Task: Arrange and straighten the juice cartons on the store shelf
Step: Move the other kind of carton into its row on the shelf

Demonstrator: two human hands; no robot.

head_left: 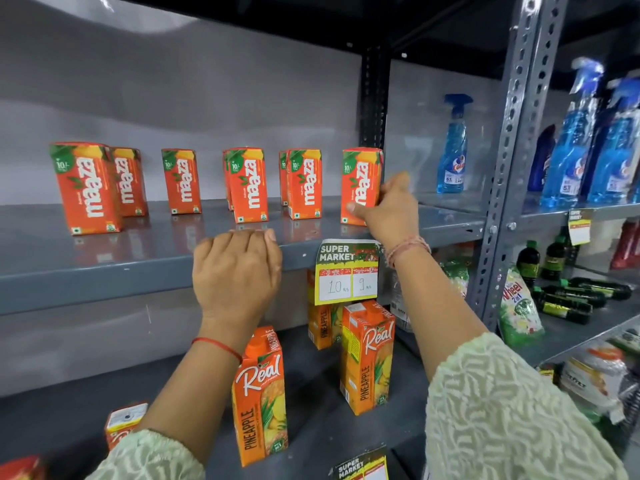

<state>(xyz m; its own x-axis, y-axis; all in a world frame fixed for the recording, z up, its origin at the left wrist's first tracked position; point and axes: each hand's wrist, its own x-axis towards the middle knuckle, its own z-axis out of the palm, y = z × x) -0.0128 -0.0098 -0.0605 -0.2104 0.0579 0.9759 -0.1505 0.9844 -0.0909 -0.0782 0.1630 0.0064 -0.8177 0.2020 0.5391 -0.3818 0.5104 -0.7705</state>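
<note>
Head view: right hand (pixel 388 209) grip pinches the end Maaza carton (pixel 360 181) just above the price tag (pixel 348 271), left hand (pixel 239 268) curls over the shelf (pixel 104 268) edge left of tag; prob. early, as other cartons (pixel 247 188) up-left of tag sit uneven, some doubled.

A price tag (pixel 347 271) marked 10 and 9 hangs at centre. 1 blue spray bottle (pixel 452 150) stands right, above a green detergent bag (pixel 519 306).

Before me the upper shelf (pixel 104 261) carries a row of upright Maaza cartons (pixel 247 190); the lower shelf (pixel 311 393), Real cartons (pixel 367 358).
</note>
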